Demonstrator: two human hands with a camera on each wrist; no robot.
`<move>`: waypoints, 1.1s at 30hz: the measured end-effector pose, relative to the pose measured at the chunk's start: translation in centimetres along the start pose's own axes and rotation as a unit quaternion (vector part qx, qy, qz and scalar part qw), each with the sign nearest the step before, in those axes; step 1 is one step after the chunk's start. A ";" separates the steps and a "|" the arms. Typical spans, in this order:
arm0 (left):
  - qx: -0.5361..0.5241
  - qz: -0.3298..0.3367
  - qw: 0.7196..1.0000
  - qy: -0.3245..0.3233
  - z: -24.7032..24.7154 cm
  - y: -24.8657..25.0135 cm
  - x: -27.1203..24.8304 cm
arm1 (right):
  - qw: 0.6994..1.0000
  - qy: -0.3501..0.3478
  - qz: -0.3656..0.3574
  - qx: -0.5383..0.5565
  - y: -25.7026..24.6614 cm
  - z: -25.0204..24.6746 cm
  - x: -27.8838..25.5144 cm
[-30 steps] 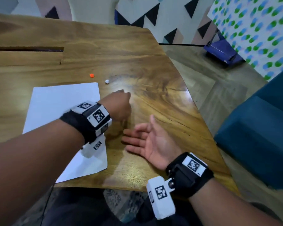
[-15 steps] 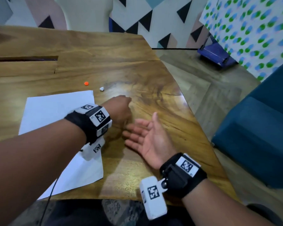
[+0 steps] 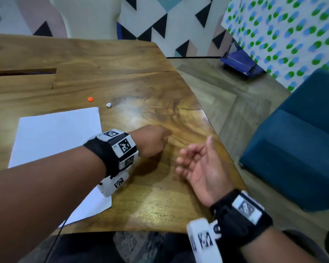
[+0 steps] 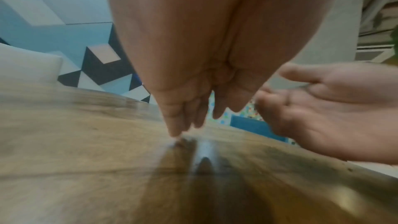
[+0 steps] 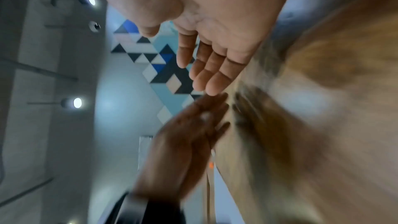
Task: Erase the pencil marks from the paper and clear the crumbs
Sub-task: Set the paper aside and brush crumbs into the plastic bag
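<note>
While the left hand [image 3: 152,142] sits on the tabletop [image 3: 156,202] just right of the paper [image 3: 53,135], its grip is loose: in the left wrist view the fingers [image 4: 172,117] point down, straight and close together, with one fingertip touching the wood and nothing held. Beside it the right hand [image 3: 201,171] lies palm up near the tabletop's right edge, its fingers [image 5: 215,76] relaxed and slightly bent toward the left hand, holding nothing; the two hands are near each other but apart. On the paper, which lies flat at the near left with the left forearm crossing its lower corner, no pencil marks can be made out. Beyond its far right corner lie an orange bit [image 3: 90,99] and a white bit [image 3: 108,105], a little apart. Crumbs are too small to tell
</note>
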State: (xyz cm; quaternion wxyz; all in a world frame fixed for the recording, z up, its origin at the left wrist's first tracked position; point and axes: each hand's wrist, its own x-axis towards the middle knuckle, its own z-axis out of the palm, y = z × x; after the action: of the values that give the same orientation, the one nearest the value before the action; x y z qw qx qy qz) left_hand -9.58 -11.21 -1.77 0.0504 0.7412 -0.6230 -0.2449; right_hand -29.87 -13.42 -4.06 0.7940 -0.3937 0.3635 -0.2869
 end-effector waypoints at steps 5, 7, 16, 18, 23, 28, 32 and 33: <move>0.096 -0.047 0.994 -0.035 1.5 0.6 0.5 | 0.984 -0.099 0.135 -0.059 1.7 -0.7 -1.4; 0.079 -0.010 0.995 -0.060 1.7 2.5 0.3 | 0.992 -0.050 0.107 -0.039 0.0 -1.4 0.6; -0.036 0.019 0.999 0.021 -0.6 4.4 -3.2 | 0.983 -0.137 0.107 -0.055 -4.2 -6.7 -2.3; -0.002 -0.001 1.000 0.010 0.3 2.6 -4.7 | 0.953 -0.211 0.191 -0.103 -2.8 -9.5 -4.3; 0.045 -0.075 0.995 -0.039 3.4 1.4 -4.9 | 0.960 -0.144 0.203 -0.127 -4.4 -12.0 -2.0; 0.035 -0.023 0.998 -0.041 4.6 5.5 -2.8 | 0.992 -0.013 0.053 -0.113 -7.1 -9.3 2.3; 0.014 -0.052 0.998 0.024 3.1 5.4 -2.3 | 0.990 -0.103 0.079 -0.050 -4.5 -6.8 0.9; 0.015 -0.066 0.998 0.021 2.7 4.6 -2.1 | 0.981 -0.149 0.119 -0.042 -3.0 -6.3 0.0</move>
State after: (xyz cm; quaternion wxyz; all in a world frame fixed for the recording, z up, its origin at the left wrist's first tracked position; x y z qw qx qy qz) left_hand -15.04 -9.58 -1.73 0.0362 0.7861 -0.5755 -0.2226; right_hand -35.48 -17.61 -4.24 0.8508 -0.4187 0.2967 -0.1132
